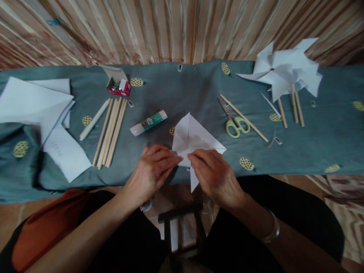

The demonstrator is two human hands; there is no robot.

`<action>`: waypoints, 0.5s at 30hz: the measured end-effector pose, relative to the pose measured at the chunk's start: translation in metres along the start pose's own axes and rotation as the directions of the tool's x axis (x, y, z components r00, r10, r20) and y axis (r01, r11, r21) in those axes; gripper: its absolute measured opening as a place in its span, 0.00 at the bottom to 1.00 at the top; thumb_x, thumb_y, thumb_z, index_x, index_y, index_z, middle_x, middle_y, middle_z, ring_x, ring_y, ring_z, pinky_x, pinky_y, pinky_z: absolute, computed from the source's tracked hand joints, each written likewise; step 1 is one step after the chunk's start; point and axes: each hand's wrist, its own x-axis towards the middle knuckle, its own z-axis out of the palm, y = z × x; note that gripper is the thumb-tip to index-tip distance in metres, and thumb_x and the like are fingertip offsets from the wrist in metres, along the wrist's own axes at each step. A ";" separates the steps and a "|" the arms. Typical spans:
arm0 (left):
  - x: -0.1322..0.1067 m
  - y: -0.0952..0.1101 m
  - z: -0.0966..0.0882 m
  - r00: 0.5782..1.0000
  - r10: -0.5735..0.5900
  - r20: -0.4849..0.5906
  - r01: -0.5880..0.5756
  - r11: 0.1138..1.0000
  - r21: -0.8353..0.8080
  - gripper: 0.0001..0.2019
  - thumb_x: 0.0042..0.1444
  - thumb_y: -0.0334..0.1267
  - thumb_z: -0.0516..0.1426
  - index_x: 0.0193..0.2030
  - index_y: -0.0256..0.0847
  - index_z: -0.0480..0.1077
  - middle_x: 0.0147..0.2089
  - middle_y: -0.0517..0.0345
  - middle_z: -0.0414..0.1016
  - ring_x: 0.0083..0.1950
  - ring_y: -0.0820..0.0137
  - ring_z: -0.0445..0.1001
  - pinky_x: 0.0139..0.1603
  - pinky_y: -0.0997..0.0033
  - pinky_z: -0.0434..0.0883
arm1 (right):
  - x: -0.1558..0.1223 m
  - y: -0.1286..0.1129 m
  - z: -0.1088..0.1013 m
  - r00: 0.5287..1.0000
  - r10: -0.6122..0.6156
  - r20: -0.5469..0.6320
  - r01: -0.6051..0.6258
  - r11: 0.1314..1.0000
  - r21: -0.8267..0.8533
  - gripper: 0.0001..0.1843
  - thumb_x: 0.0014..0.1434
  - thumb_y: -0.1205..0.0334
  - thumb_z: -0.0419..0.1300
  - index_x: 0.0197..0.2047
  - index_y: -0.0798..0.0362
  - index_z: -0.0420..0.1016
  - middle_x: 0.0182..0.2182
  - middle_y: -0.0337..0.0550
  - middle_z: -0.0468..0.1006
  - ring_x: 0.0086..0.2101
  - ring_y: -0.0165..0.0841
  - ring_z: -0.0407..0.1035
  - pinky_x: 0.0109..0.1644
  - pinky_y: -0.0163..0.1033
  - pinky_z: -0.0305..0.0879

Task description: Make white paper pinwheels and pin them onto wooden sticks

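Observation:
A white folded paper piece (191,137) lies at the near edge of the grey-blue cloth-covered table (176,87). My left hand (152,171) has its fingers pressed together on the paper's near left corner. My right hand (214,175) pinches the paper's near edge from the right, and a pointed flap hangs down below the two hands. A glue stick (148,122) lies just beyond my left hand. Green-handled scissors (234,122) lie beyond my right hand.
A bundle of wooden sticks (111,131) and a white rod (94,119) lie left of the glue. A red box of pins (118,86) stands behind them. White paper sheets (36,110) lie at the far left. Finished white pinwheels (286,72) on sticks lie at the right.

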 end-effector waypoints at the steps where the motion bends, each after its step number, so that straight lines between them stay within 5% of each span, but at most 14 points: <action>1: 0.000 0.000 0.000 1.000 -0.003 -0.002 0.003 1.000 -0.002 0.11 0.65 0.37 0.54 0.49 0.43 0.76 0.41 0.54 0.81 0.46 0.64 0.73 0.45 0.60 0.67 | 0.000 0.000 0.000 1.000 0.004 0.003 -0.004 1.000 0.001 0.15 0.64 0.73 0.53 0.52 0.63 0.74 0.44 0.54 0.78 0.43 0.41 0.68 0.49 0.46 0.70; 15: 0.000 -0.001 0.000 0.998 -0.031 0.049 0.032 0.999 -0.006 0.12 0.66 0.37 0.53 0.49 0.42 0.76 0.42 0.53 0.80 0.47 0.63 0.73 0.46 0.60 0.66 | 0.004 0.001 -0.001 1.000 0.003 -0.015 -0.004 1.000 -0.029 0.16 0.63 0.74 0.52 0.51 0.60 0.74 0.46 0.56 0.76 0.45 0.42 0.68 0.50 0.48 0.70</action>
